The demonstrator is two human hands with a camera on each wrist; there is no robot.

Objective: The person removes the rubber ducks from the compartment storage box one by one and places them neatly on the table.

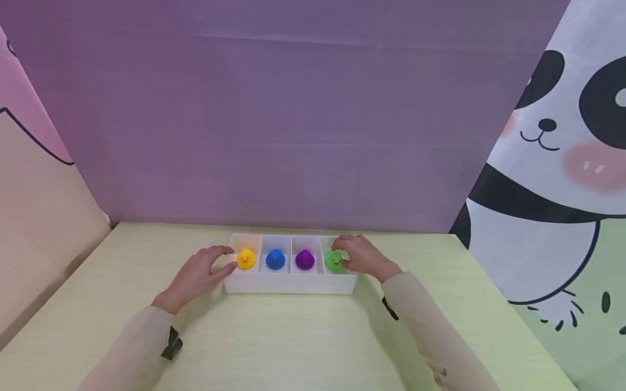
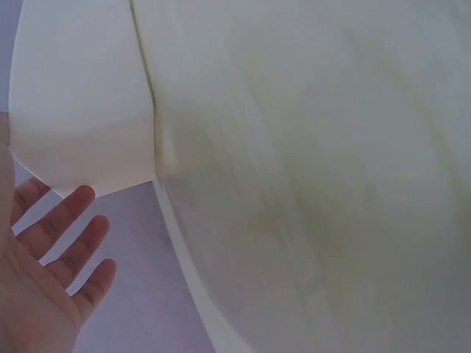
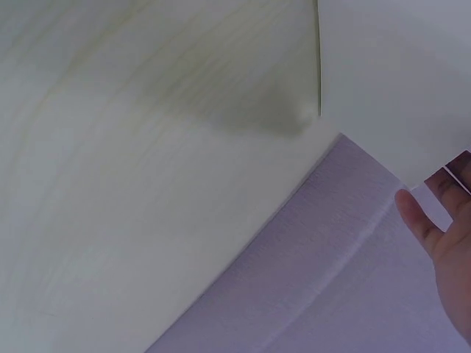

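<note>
A long white box (image 1: 289, 283) split into compartments holds a yellow rubber duck (image 1: 246, 259), a blue one (image 1: 275, 259), a purple one (image 1: 305, 260) and a green rubber duck (image 1: 333, 261), each in its own compartment. At the box's left end is my left hand (image 1: 198, 274), thumb and fingers apart, their tips right beside the yellow duck. In the left wrist view its other fingers (image 2: 94, 283) spread outside the box wall. My right hand (image 1: 363, 257) reaches over the right end, thumb and index finger curled about the green duck.
The box stands on a pale wooden table (image 1: 283, 342), near its back edge. A purple cloth (image 1: 293, 119) hangs behind the table. To the right is a panda-printed panel (image 1: 533, 255), to the left a pink and beige one (image 1: 39, 206).
</note>
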